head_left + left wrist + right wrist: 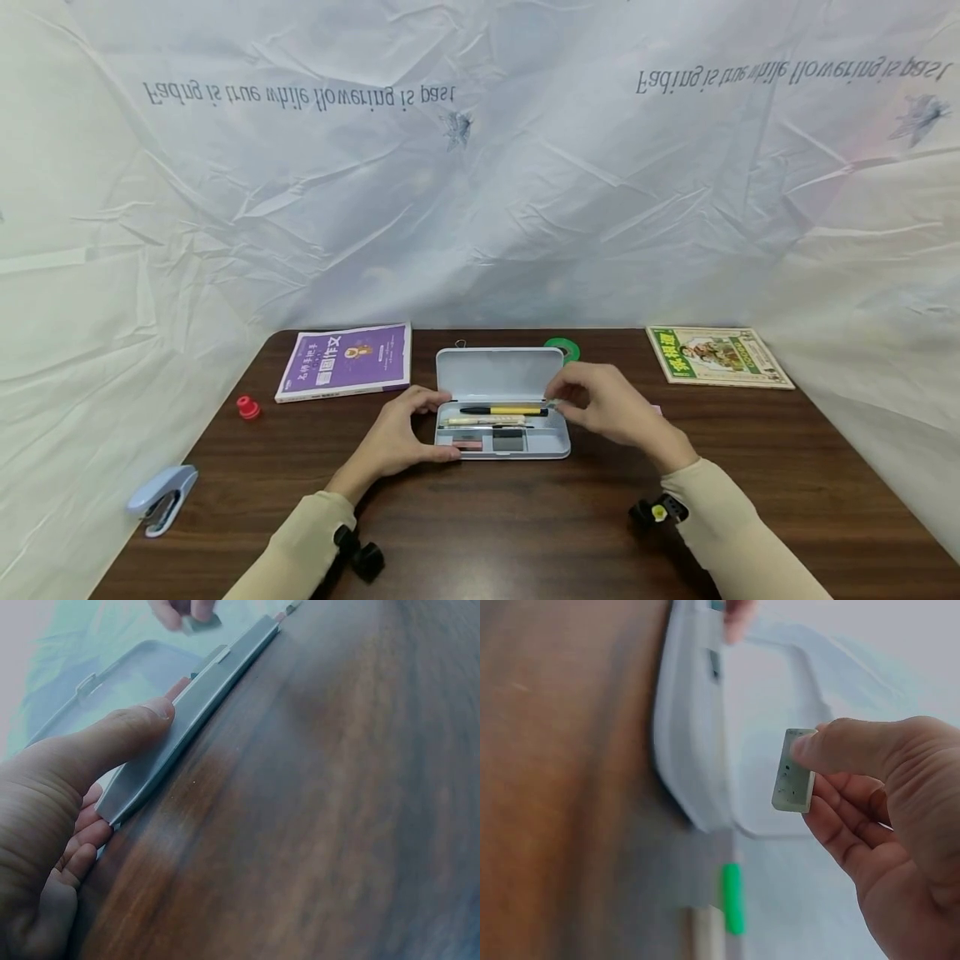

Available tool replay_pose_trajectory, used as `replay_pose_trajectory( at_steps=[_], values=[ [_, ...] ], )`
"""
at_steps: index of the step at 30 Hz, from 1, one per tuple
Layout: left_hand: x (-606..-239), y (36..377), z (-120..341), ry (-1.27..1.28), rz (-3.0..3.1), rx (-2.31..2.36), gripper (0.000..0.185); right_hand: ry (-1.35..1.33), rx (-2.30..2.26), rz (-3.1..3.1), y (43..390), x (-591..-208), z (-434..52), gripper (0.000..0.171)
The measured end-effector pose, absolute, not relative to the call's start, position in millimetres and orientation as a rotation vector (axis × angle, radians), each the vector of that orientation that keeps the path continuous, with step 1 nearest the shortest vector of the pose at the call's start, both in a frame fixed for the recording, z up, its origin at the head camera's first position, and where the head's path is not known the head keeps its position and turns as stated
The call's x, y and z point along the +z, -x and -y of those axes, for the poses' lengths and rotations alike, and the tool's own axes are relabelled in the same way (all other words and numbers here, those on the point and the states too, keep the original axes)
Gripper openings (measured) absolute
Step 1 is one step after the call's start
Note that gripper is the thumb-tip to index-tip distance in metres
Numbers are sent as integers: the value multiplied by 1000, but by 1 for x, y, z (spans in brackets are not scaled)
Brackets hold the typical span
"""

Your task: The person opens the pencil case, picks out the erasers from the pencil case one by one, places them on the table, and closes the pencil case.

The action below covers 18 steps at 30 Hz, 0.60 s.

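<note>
An open pale grey pencil case [555,448] lies on the table with its lid [498,371] raised at the back. Inside are a yellow-and-black pen [513,411], a cream pen [487,420], a thin silver-black pen [480,427], a dark grey block [507,440] and a pinkish piece [467,445]. My left hand [397,433] grips the case's left end, thumb on the front wall and fingers behind. Over the case's right end, my right hand [611,404] pinches a pale green eraser [791,776] with dark specks between thumb and fingers.
Behind the case lies a green tape roll [562,348]. A purple book [345,362] is at back left, a green-yellow book [720,357] at back right. On the left are a small red object [247,407] and a light blue stapler [162,498].
</note>
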State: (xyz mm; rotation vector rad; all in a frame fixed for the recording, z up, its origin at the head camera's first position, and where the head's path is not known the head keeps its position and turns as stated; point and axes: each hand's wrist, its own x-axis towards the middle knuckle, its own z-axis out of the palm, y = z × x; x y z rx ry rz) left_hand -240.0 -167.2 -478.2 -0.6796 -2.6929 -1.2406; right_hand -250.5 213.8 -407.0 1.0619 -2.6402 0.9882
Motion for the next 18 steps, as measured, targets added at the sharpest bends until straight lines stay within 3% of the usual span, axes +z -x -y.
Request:
replay_pose_trajectory(
  at_steps=[8,18],
  values=[
    [-478,238,166,676,2707,-1243,88,-944,910,2606,248,-388,-245,29],
    [-476,238,166,671,2704,-1229,88,-903,891,2738,241,-400,-264,27]
  ],
)
